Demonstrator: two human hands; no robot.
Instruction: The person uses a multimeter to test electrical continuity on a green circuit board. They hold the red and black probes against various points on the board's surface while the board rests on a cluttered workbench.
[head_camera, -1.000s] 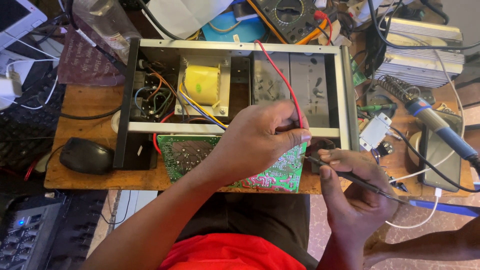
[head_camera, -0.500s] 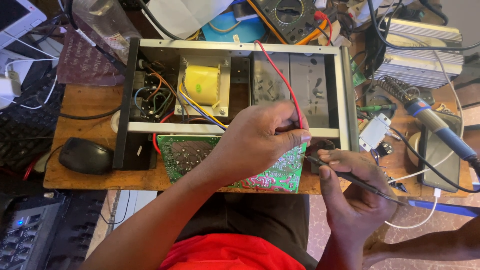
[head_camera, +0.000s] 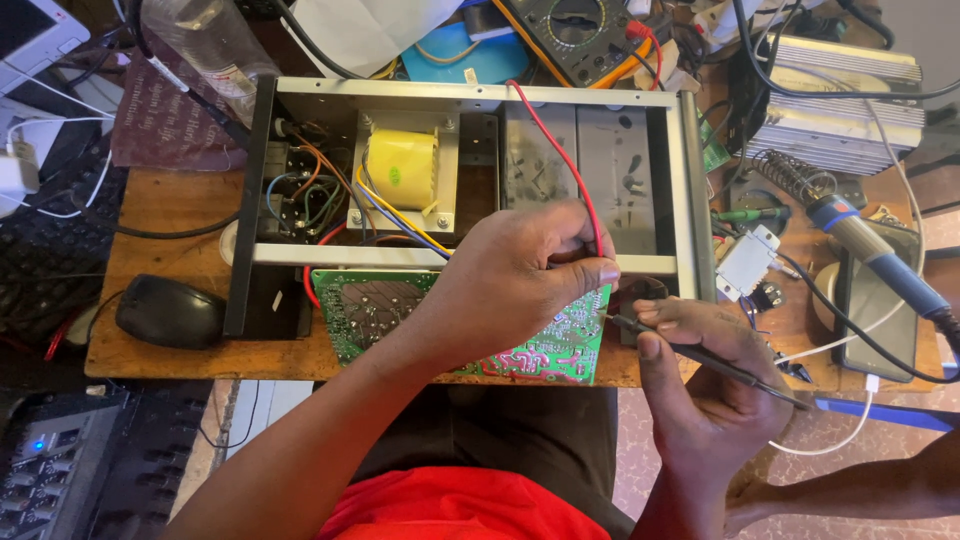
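Over the circuit board's (head_camera: 375, 310) right edge, left hand (head_camera: 520, 275) meets right hand's (head_camera: 700, 370) probe (head_camera: 700, 352).

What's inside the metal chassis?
Inside the chassis: a yellow transformer, coloured wires at the left, bare floor at the right. A red wire crosses over. The left hand hides the near middle.
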